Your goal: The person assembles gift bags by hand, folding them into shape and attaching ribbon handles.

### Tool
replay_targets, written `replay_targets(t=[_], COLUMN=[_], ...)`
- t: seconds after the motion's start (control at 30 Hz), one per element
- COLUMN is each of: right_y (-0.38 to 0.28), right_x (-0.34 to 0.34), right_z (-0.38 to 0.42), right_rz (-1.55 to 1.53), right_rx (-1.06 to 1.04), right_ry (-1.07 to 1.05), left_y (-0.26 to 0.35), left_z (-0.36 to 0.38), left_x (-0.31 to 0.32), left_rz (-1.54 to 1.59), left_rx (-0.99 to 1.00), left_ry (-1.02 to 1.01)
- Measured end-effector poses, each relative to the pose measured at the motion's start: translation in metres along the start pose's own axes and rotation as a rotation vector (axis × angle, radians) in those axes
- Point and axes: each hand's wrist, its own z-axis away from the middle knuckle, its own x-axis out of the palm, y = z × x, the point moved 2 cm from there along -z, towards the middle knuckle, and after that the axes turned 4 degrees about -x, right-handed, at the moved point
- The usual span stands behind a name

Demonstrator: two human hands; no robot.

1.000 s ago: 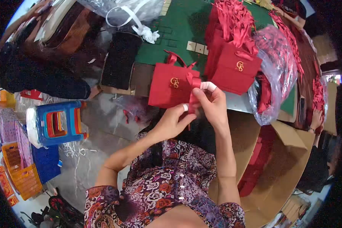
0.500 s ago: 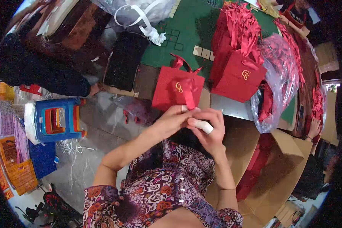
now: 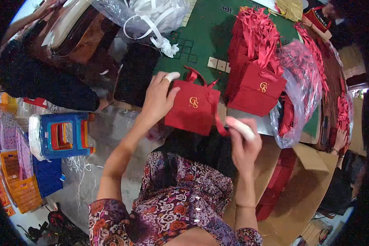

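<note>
A small red paper gift bag (image 3: 188, 117) with gold lettering sits at the near table edge, in front of me. My left hand (image 3: 158, 96) is at its left side, fingers stretched and thumb apart, against or just beside the bag's edge. A white cover is on one fingertip. Right of the bag, my right hand (image 3: 245, 141) is closed in a pinch, slightly blurred. It holds the end of a red ribbon (image 3: 219, 123) that hangs down the bag's right side. A white cover wraps one finger of this hand too.
More red bags (image 3: 254, 88) with ribbons stand to the right, beside a clear plastic bag (image 3: 303, 78) of red ribboned items. Below them is an open cardboard box (image 3: 299, 197). Blue stools (image 3: 63, 135) stand at left. Other people's arms show at both sides.
My hands have moved apart from the ribbon in front of the bag. The left went up and left to the bag's side; the right moved right, drawing the ribbon with it.
</note>
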Motion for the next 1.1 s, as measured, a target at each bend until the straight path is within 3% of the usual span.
replay_targets(t=[0.03, 0.2, 0.43, 0.6, 0.9, 1.1], right_y=[0.006, 0.045, 0.051, 0.059, 0.049, 0.036], right_x=[0.014, 0.071, 0.084, 0.085, 0.089, 0.089], right_z=[-0.005, -0.016, -0.022, -0.018, -0.013, -0.012], right_rz=[-0.015, -0.077, 0.032, 0.085, 0.120, 0.037], right_rx=[0.025, 0.100, 0.097, 0.132, -0.032, 0.184], right_ry=[-0.039, -0.068, -0.147, -0.160, -0.058, -0.004], left_y=[-0.002, -0.013, 0.008, 0.020, 0.038, 0.043], left_z=[-0.005, -0.010, 0.000, 0.005, 0.011, 0.016], left_x=[0.003, 0.014, 0.006, 0.006, -0.003, -0.001], left_rz=[-0.092, -0.177, -0.148, -0.121, -0.032, -0.055], left_rx=[0.106, 0.149, 0.248, 0.243, 0.202, 0.184], left_ry=[0.039, -0.185, -0.090, -0.102, -0.130, -0.133])
